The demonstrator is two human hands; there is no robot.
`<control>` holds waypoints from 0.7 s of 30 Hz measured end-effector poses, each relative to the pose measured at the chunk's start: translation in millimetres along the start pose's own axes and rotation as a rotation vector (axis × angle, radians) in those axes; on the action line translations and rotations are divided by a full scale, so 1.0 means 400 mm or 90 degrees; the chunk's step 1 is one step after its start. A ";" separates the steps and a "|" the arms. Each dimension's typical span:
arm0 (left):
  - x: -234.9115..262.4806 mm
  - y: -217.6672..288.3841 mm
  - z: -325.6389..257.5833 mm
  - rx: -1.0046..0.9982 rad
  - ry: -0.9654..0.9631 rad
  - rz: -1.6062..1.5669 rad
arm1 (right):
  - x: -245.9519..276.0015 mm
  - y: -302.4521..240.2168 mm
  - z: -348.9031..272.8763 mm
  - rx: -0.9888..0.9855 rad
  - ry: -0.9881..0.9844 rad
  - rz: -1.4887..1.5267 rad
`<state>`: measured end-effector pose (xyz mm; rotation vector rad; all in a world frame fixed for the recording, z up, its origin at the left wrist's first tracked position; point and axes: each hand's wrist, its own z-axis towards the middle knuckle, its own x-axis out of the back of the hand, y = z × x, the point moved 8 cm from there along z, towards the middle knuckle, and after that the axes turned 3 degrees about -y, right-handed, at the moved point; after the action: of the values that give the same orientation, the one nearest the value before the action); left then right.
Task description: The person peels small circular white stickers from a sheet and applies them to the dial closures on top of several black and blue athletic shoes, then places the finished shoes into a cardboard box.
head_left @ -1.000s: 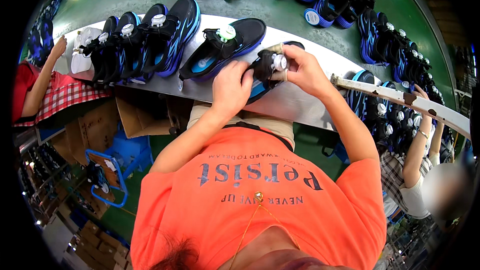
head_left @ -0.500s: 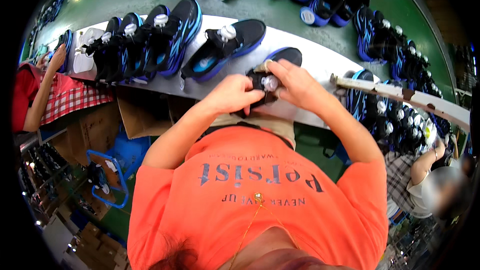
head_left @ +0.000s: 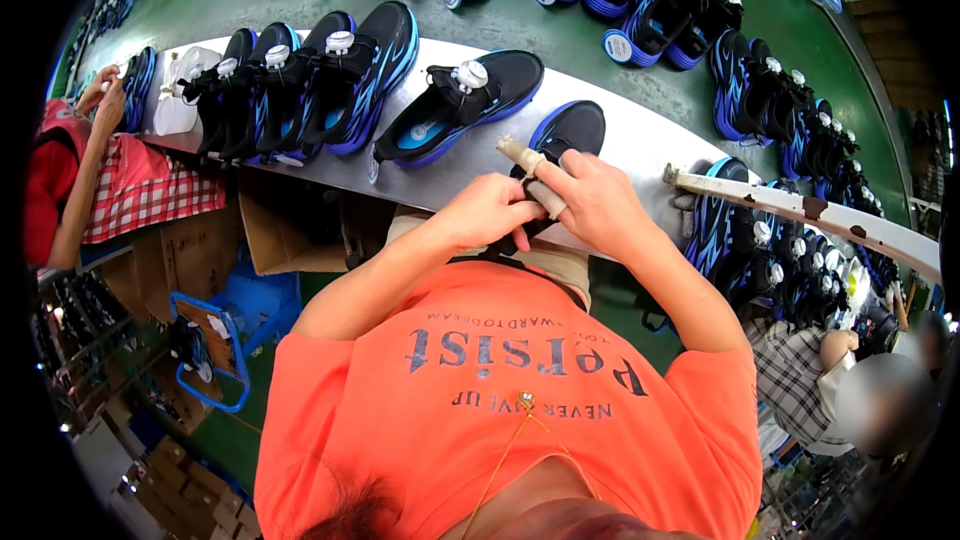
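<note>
A black shoe with a blue-purple sole (head_left: 572, 130) lies on the pale bench in front of me, its toe pointing away. My left hand (head_left: 488, 210) is closed, with its thumb and fingers pinched on the shoe's opening; what exactly they grip there is hidden. Across the shoe's top lies a short rod wrapped in beige (head_left: 522, 155), which my right hand (head_left: 598, 202) holds under bent fingers. The hands and rod cover the shoe's instep. Just left of it rests another black shoe (head_left: 465, 105) with a white dial (head_left: 470, 75) on top.
Several similar shoes (head_left: 365, 75) stand in a row on the bench (head_left: 340, 176) to the left. More line the green surface (head_left: 590, 40) beyond. A chipped white rail (head_left: 800, 205) crosses at right, with shoes beneath. A co-worker's hands (head_left: 108, 95) are at far left; another person (head_left: 800, 370) sits at right.
The beige-wrapped rod has swung into view across the shoe. The shoe's white dial, seen before between my hands, is now hidden. More of the toe shows.
</note>
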<state>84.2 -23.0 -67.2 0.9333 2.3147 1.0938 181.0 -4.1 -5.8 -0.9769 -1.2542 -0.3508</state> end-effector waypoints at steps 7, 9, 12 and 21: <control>0.001 -0.008 0.002 0.010 0.004 -0.017 | 0.046 -0.023 0.002 0.082 0.002 0.016; -0.007 -0.021 0.011 -0.023 0.002 -0.048 | 0.008 -0.010 0.008 -0.002 -0.076 -0.003; 0.013 -0.004 -0.012 -0.026 0.007 0.078 | 0.013 0.006 0.048 -0.128 -0.205 0.103; 0.356 0.070 -0.133 -0.239 0.510 0.444 | 0.011 0.089 0.308 0.057 -0.041 0.264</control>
<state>-35.1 65.0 -24.2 1.3573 2.1915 2.4645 129.5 112.7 -18.1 -1.1466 -1.0814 0.0601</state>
